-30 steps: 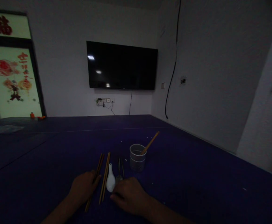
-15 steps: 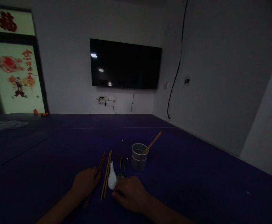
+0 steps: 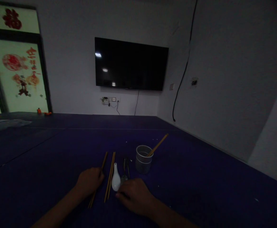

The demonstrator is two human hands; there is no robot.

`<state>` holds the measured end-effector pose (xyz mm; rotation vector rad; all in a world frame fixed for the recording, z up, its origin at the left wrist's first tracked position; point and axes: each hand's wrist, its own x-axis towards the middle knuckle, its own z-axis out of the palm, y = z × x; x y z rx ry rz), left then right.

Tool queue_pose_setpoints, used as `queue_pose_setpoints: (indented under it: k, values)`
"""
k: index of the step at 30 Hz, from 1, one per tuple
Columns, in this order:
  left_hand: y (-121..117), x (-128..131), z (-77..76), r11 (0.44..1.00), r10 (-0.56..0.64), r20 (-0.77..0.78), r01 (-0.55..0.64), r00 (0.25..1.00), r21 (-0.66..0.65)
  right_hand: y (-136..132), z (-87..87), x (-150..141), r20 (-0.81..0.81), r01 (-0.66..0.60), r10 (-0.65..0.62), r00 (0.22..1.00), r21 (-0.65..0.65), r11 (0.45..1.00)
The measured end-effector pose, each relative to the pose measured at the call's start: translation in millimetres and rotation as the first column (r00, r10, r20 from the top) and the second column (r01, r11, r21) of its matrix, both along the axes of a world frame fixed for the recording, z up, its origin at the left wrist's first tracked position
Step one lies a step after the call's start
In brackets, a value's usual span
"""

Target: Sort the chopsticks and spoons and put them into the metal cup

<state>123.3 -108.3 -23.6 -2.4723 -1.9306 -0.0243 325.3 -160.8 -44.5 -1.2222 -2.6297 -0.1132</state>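
My left hand is closed around a pair of wooden chopsticks, whose ends stick out above and below the fist. Just to the right, another pair of wooden chopsticks lies side by side on the purple surface. A white soup spoon rests beside them, bowl toward me. Close by are metal spoons with handles pointing away. My right hand has its fingers curled over their near ends, beside the white spoon's bowl; the grip itself is hidden.
Behind my right hand stands a grey metal cup with wooden chopsticks leaning out to the right. Small white scraps dot the purple surface. Orange items sit far left by the door. A television hangs on the wall.
The view has turned slightly, so most things appear a little farther right. Both hands stay in nearly the same places beside the utensils.
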Motion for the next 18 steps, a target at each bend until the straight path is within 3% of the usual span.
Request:
queue_pose_setpoints:
  k: [18]
  values:
    - [1.7,-4.3,-1.2,1.000,-0.003,0.021,0.002,1.000,0.008,-0.9,1.5,0.3,-0.014,0.007,-0.008,1.000,-0.028,1.000]
